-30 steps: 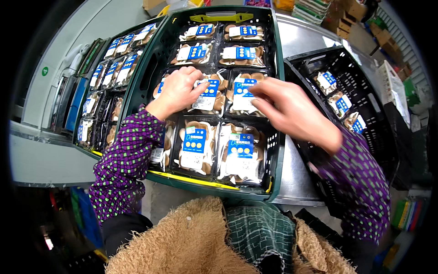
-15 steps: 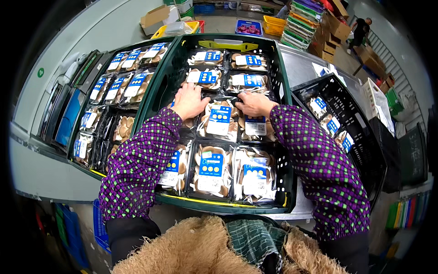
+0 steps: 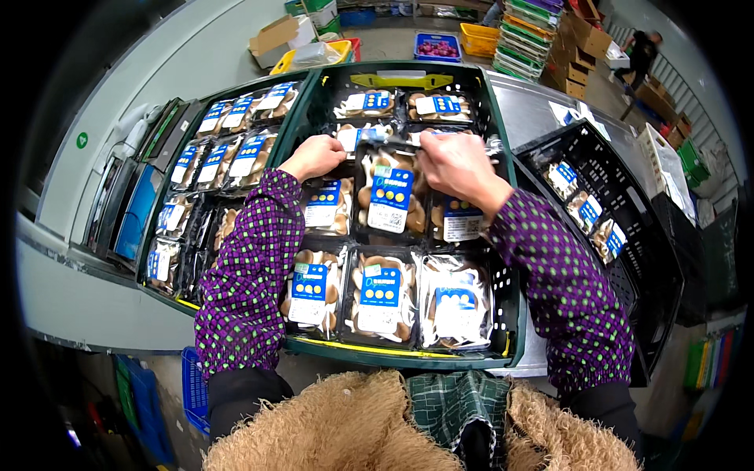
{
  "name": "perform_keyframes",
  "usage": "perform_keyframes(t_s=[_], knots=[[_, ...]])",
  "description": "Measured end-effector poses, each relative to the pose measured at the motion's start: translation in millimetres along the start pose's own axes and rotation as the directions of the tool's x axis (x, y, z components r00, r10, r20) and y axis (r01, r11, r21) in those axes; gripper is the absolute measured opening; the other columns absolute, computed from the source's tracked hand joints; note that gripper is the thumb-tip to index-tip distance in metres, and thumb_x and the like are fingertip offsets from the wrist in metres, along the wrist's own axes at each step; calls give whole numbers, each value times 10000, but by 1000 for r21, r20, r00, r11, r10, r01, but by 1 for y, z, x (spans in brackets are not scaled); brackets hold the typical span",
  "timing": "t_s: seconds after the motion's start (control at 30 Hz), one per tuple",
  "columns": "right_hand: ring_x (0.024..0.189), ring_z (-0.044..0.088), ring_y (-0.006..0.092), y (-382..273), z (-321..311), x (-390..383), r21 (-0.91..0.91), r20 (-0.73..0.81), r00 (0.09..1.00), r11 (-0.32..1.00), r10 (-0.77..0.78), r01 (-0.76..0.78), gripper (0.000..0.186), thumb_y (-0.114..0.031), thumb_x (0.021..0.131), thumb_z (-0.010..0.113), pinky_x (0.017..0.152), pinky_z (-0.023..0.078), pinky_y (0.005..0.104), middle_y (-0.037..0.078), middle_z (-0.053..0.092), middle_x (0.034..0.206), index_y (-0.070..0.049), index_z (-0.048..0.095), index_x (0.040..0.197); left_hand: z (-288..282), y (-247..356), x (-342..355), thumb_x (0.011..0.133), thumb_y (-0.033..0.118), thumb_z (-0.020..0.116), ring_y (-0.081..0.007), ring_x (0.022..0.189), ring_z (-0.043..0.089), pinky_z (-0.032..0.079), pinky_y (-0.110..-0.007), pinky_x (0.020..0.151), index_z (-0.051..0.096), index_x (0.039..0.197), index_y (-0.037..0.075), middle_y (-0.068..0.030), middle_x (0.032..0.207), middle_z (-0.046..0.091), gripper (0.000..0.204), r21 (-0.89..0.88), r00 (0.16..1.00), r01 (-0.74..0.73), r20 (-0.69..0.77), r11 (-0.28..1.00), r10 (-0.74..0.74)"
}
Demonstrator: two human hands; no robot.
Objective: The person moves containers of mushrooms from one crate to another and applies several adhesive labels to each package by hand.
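My left hand (image 3: 314, 155) has bent fingers beside the upper-left corner of the middle mushroom pack (image 3: 389, 196); what its fingertips hold is unclear. That pack, a black tray in clear film with a blue-and-white label, sits slightly raised. My right hand (image 3: 455, 169) grips its upper-right corner. All this is inside a dark green crate (image 3: 510, 298) of similar packs, among them a left-middle pack (image 3: 326, 206), a right-middle pack (image 3: 459, 224), partly covered by my hand and the middle pack, and a front row (image 3: 381, 294).
Another filled crate (image 3: 184, 302) adjoins on the left. A black crate (image 3: 628, 290) with several packs lies angled at right on the steel table (image 3: 530, 106). Behind stand stacked trays (image 3: 522, 43), cardboard boxes (image 3: 585, 39) and a yellow bin (image 3: 479, 39). A person (image 3: 640, 59) walks at far right.
My view shifted, so the crates appear lower than a second ago. Since half a second ago, my right hand closed on the middle pack, which rose slightly, and my left fingers curled.
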State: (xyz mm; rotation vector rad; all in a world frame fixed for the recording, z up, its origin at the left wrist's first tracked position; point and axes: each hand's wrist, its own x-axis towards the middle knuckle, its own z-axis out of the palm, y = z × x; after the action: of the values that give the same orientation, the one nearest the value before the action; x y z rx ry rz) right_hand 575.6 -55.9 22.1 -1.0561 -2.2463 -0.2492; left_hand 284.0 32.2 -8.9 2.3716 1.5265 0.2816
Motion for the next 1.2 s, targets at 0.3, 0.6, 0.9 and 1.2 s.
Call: perform_keyframes(t_s=[0.3, 0.6, 0.9, 1.2], knots=[[659, 656, 318, 29, -275, 25, -227, -418, 909, 968, -2, -103, 136, -127, 878, 601, 611, 514, 386, 218, 644, 743, -4, 625, 822, 35, 70, -20, 761, 416, 702, -331, 979, 602, 525, -446, 778, 626, 984, 45, -151, 1002, 611, 440, 391, 980, 20, -189, 920, 58], [734, 654, 387, 191, -370, -265, -725, 160, 709, 569, 686, -387, 157, -203, 790, 577, 644, 523, 497, 187, 645, 735, -52, 617, 783, 50, 93, -14, 671, 314, 708, -388, 765, 664, 534, -483, 693, 643, 756, -6, -213, 771, 671, 337, 532, 987, 122, -152, 838, -47], [902, 682, 367, 316, -264, -509, -697, 36, 194, 164, 980, -698, 246, -228, 799, 584, 808, 539, 470, 216, 700, 925, -37, 728, 855, 47, 90, -31, 740, 362, 735, -385, 827, 656, 518, -484, 728, 675, 815, -3, -221, 826, 672, 377, 618, 953, 291, -124, 730, -275], [749, 679, 365, 307, -259, -510, -489, -290, 291, 121, 912, -864, 330, -352, 860, 615, 715, 537, 462, 188, 687, 756, -51, 726, 783, 38, 78, -42, 851, 266, 662, -407, 701, 623, 465, -468, 635, 633, 822, -22, -231, 740, 627, 291, 456, 973, 194, -204, 868, -111]])
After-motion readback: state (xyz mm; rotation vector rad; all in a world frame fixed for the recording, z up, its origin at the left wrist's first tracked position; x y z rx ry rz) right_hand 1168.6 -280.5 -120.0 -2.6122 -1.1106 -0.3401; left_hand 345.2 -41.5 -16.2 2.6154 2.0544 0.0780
